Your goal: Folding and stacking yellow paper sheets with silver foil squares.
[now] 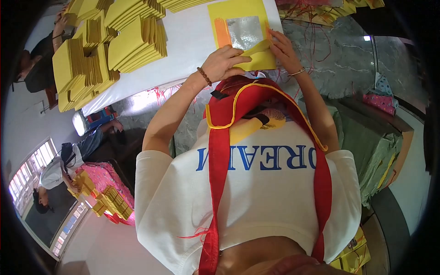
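In front of me at the table's near edge lies a yellow paper sheet (239, 10). It carries a silver foil square (246, 32) with an orange band (222, 33) on its left, and a bit of orange shows on its right. The sheet's near part is turned up into a fold. My left hand (223, 65), with a beaded bracelet, is closed on the fold's left part. At the right end, my right hand (285, 51) pinches the folded edge between thumb and fingers; the exact contact is partly hidden.
Stacks of folded yellow paper (135, 45) cover the left of the white table (188, 36). One person sits beyond them, another handles yellow bundles (112, 201) at lower left. Red strings (316, 50) hang at the right. A green wrapped bundle (362, 142) stands beside me.
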{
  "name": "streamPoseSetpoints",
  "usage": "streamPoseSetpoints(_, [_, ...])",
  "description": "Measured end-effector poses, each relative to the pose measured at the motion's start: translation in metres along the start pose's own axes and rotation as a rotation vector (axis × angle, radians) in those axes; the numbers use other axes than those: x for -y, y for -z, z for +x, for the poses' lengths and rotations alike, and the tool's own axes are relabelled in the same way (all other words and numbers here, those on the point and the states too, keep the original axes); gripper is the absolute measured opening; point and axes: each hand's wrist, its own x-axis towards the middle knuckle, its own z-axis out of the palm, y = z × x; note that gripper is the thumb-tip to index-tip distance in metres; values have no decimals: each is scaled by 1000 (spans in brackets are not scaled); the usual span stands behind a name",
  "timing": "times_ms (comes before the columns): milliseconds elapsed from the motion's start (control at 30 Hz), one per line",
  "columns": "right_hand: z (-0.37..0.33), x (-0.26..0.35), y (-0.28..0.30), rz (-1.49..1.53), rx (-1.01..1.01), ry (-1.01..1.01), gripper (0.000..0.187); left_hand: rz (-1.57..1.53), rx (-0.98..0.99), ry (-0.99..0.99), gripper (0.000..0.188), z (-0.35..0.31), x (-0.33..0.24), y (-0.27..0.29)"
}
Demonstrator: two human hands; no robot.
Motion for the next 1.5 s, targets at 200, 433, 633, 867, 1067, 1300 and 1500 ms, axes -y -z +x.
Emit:
streamPoseSetpoints(200, [-1,-4,-1,11,-11,7,27,-93,-4,41,23,2,-1,3])
streamPoseSetpoints(433, [5,2,-3,401,-36,-184,41,-222,-135,183,13,-1,0,2])
streamPoseSetpoints(633, [4,-6,-5,255,-7,-99,42,-307,-249,460,12,-1,-3,4])
streamPoseSetpoints(867, [1,-2,-3,174,-52,-36,33,-247,-158,467,14,-2,-3,-2])
streamPoseSetpoints(1067, [3,-1,-4,51,-72,-1,25,-60,-129,72,32,-4,3,-5])
streamPoseSetpoints(1300, [2,0,-4,5,-65,-8,23,-4,-13,28,41,-4,0,-3])
streamPoseSetpoints(1500, [1,-2,-5,29,-91,-21,23,57,9,-26,44,1,-8,2])
